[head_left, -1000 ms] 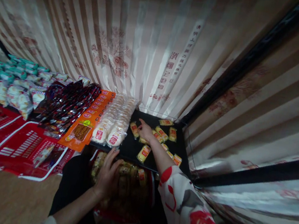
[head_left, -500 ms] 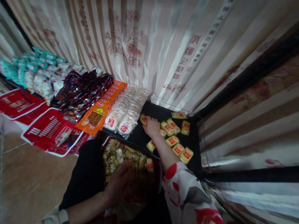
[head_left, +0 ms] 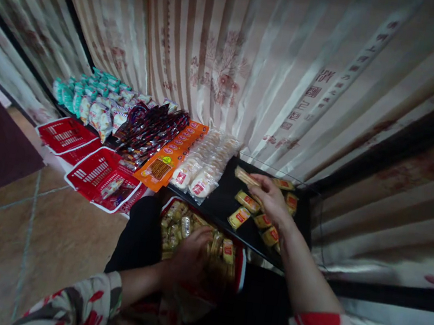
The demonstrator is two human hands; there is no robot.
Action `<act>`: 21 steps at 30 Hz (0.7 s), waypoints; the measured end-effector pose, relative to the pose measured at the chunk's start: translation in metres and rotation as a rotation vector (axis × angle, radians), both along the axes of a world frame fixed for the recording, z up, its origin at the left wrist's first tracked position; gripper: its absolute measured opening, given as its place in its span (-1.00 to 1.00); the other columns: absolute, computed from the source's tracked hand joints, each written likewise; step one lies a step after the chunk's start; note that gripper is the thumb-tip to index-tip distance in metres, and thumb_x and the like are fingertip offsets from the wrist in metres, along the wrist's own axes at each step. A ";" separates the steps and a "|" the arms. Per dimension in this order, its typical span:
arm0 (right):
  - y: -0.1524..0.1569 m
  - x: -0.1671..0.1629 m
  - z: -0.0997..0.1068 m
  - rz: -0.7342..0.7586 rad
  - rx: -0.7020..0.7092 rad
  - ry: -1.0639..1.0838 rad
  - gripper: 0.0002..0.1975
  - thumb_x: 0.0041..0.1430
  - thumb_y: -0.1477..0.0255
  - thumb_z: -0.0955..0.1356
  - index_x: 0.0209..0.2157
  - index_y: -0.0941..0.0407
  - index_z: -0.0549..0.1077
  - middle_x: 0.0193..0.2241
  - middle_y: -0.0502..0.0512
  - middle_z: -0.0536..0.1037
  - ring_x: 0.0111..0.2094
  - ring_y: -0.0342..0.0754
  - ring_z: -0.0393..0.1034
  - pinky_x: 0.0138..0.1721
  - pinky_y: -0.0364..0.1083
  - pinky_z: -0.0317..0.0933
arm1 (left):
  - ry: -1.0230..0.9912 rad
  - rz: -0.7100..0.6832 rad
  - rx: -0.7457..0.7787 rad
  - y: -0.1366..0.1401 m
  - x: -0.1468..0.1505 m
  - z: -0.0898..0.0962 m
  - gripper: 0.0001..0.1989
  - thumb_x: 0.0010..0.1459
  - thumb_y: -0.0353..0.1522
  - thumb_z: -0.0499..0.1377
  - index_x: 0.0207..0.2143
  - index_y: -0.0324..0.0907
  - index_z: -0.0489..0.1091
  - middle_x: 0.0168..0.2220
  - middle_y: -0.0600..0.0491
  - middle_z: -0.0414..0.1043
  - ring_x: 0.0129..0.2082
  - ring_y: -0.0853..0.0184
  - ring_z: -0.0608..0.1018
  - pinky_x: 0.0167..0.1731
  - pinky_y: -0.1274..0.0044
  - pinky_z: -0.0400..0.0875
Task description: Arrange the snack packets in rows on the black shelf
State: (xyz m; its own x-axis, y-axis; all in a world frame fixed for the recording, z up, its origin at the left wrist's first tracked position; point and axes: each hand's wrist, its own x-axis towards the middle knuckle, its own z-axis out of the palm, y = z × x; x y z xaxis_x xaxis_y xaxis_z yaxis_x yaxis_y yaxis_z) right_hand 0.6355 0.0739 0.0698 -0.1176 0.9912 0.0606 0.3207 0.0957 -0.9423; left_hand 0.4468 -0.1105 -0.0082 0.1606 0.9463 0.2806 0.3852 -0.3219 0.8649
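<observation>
My right hand point(head_left: 271, 198) is above the black shelf, closed on a yellow snack packet point(head_left: 244, 176) seen edge-on; whether a second lies against it I cannot tell. Several yellow snack packets with red labels, one of them a packet point(head_left: 239, 217) near the front edge, lie loosely below and beside that hand. A red basket with a white rim point(head_left: 241, 275) sits at my lap, filled with wrapped yellow packets point(head_left: 174, 227). Over its contents my left hand point(head_left: 191, 253) has its fingers curled downward, and what they grip is hidden in the dark.
Left along the shelf point(head_left: 217, 203) stand clear packs of white round crackers point(head_left: 201, 184), an orange snack bag point(head_left: 168, 163), dark stick packets point(head_left: 152, 131) and teal-white packets point(head_left: 97, 93). Red baskets point(head_left: 95, 171) sit on the floor side. Pleated curtain point(head_left: 225, 50) backs the shelf.
My right hand has lifted off the shelf with a yellow packet in it. Some packets on the shelf lie differently. The view has swung left; my left hand stays over the basket.
</observation>
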 end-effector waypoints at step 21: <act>-0.014 -0.011 -0.022 -0.055 -0.268 0.344 -0.48 -0.08 0.17 0.40 -0.07 0.08 0.35 -0.34 0.07 0.53 -0.34 -0.09 0.46 -0.24 -0.07 0.34 | -0.700 0.363 -0.438 0.148 0.067 0.042 -0.82 0.10 -0.36 0.08 -0.22 -0.22 0.27 -0.31 0.00 0.46 -0.48 0.47 0.51 -0.50 0.64 0.39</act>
State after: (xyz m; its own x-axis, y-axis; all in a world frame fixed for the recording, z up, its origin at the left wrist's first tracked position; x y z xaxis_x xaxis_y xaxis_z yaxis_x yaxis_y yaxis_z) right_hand 0.6248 0.0602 0.0473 -0.0825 0.9814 -0.1732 -0.0181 -0.1753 -0.9844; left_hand 0.5141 0.0378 0.0334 -0.2414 0.9505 -0.1955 -0.2619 0.1302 0.9563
